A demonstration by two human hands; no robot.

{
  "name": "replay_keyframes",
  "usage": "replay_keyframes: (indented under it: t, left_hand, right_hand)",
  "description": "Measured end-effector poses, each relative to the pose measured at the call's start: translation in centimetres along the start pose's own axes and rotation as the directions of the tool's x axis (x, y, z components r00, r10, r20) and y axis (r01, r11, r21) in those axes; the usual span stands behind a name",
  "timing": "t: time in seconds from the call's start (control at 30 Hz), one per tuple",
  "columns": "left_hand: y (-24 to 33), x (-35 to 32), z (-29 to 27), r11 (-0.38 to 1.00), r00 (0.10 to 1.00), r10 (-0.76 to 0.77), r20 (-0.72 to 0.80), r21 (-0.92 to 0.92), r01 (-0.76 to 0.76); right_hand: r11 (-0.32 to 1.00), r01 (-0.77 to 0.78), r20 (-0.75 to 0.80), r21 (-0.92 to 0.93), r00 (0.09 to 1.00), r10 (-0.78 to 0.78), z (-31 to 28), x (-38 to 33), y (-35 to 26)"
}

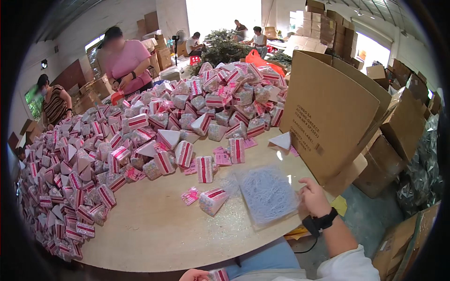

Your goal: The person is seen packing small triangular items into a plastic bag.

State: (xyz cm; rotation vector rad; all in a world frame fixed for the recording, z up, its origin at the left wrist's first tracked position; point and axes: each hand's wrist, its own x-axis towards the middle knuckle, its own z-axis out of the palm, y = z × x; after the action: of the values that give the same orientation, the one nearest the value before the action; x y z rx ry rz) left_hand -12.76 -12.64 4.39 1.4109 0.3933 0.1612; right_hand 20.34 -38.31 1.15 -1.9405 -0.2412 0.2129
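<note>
I see the left hand (193,275) at the very bottom, partly cut off. Its fingers are bent by a toy cake slice (219,275), and they look like they touch it. I can't tell how tightly they close or if they really hold it. That slice is below the table edge, near the lap.

The right hand (314,196) is at the right side of a clear bag (268,194) full of pale, thin strips. Its fingers are curled in, not wide open. I can't tell if they pinch anything. A black band (320,222) is on that wrist.

The bag lies flat on the table (154,229). Just left of it I see a loose cake slice (213,201) and a small pink card (190,195). A huge pile of slices (138,122) covers the far and left parts. A big brown box (328,112) is on the right.
</note>
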Motion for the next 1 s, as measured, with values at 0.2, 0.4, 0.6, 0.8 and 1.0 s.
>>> replay_keyframes:
  t: [0.2,0.4,0.6,0.8,1.0]
  left_hand:
    - [-2.2,-0.3,-0.8,0.991,0.995,0.029,-0.1,0.129,-0.016]
    - [0.1,1.3,0.4,0.999,0.999,0.051,0.013,-0.007,-0.051]
    - [-0.2,1.1,0.1,0.976,0.998,-0.015,-0.058,-0.216,0.003]
    - [1.3,-0.1,0.3,0.972,0.991,0.121,-0.053,-0.194,-0.129]
    - [0.9,-1.0,-1.3,0.894,0.979,-0.052,-0.197,-0.446,-0.042]
  right_hand:
    - [0.987,-0.132,-0.105,-0.09,0.987,0.122,-4.4,-0.3,-0.2]
    - [0.55,0.275,-0.019,-0.788,0.883,-0.468,-2.3,-1.4,-1.1]
    - [0.393,0.828,0.52,-0.399,0.558,-0.646,8.3,-2.3,-10.2]
    - [0.115,0.919,0.704,-0.376,0.365,-0.61,19.0,0.7,-11.6]
    - [-0.013,0.982,0.762,-0.188,0.137,-0.633,19.4,-1.9,-12.8]
